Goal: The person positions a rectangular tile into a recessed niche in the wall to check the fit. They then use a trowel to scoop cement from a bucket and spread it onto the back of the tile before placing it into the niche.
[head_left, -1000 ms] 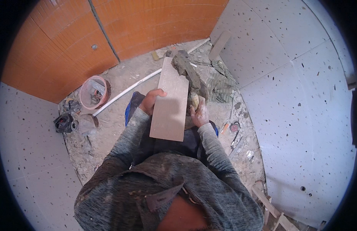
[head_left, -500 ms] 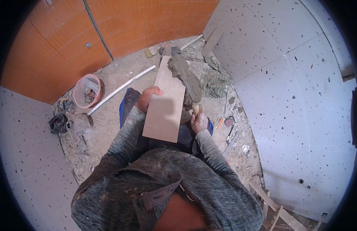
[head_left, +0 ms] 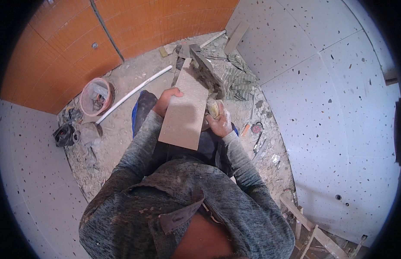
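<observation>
My left hand (head_left: pixel 166 101) grips the left edge of a long beige tile (head_left: pixel 182 118), its thumb lying over the face. The tile is tilted above my knees, its far end pointing away from me. In my right hand (head_left: pixel 220 122) is the pale handle of a trowel (head_left: pixel 207 71), fingers wrapped round it. The trowel's blade is turned partly on edge against the tile's upper right side and is coated with grey mortar. A patch of mortar (head_left: pixel 194 69) sits on that far right edge of the tile.
A pinkish bucket (head_left: pixel 96 97) with small items stands at the left, beside a white pipe (head_left: pixel 135 93) and a black bag (head_left: pixel 64 134). A wooden board (head_left: pixel 236 38) leans on the speckled wall (head_left: pixel 312 108). Small tools (head_left: pixel 257 128) lie on the right; a wooden frame (head_left: pixel 315 231) stands lower right.
The trowel has rolled from lying flatter to more on edge, against the tile's upper right side. My right hand has turned with it. The tile has shifted slightly.
</observation>
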Demonstrator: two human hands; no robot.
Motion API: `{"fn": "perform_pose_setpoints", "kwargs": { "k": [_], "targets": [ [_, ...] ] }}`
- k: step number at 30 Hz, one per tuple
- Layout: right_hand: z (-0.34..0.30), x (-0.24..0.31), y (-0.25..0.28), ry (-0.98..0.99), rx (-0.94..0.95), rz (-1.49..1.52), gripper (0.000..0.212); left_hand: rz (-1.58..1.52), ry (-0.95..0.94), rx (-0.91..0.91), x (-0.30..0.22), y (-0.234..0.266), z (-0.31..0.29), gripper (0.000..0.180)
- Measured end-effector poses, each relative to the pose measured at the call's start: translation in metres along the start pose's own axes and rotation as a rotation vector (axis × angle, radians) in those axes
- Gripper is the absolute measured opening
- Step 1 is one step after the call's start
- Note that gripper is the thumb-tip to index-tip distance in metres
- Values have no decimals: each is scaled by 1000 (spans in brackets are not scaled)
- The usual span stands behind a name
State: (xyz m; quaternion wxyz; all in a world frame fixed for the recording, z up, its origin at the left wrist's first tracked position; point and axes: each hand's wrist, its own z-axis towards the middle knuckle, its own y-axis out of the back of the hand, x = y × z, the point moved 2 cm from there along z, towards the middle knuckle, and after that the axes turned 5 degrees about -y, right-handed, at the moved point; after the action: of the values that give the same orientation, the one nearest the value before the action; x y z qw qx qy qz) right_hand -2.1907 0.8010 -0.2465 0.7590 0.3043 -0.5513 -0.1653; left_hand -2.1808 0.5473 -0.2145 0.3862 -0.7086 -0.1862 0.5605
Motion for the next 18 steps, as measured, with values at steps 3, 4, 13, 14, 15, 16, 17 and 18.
{"fn": "perform_pose_setpoints", "kwargs": {
  "k": [3, 4, 13, 14, 15, 16, 17, 18],
  "targets": [
    [4, -1, 1, 61, 73, -44, 68, -18, 6, -16, -1, 6, 1, 55],
    [4, -3, 0, 79, 106, -55, 68, -27, 26, 4, -3, 8, 1, 54],
    [-17, -17, -26, 31, 119, -166, 53, 34, -40, -172, -9, 35, -9, 43],
    [-24, -23, -28, -4, 129, -180, 52, 53, -19, -264, -11, 42, -8, 40],
    [-31, -30, -30, -3, 116, -163, 51, -26, -66, -197, -13, 48, -7, 37],
    [-40, -37, -32, -24, 93, -179, 49, -86, -96, -215, -16, 56, -6, 33],
    [-49, -45, -30, -9, 48, -163, 48, -167, -134, -156, -18, 62, -6, 29],
    [-56, -54, -27, 7, 2, -147, 47, -134, -143, -254, -23, 73, -6, 27]
  ]
}}
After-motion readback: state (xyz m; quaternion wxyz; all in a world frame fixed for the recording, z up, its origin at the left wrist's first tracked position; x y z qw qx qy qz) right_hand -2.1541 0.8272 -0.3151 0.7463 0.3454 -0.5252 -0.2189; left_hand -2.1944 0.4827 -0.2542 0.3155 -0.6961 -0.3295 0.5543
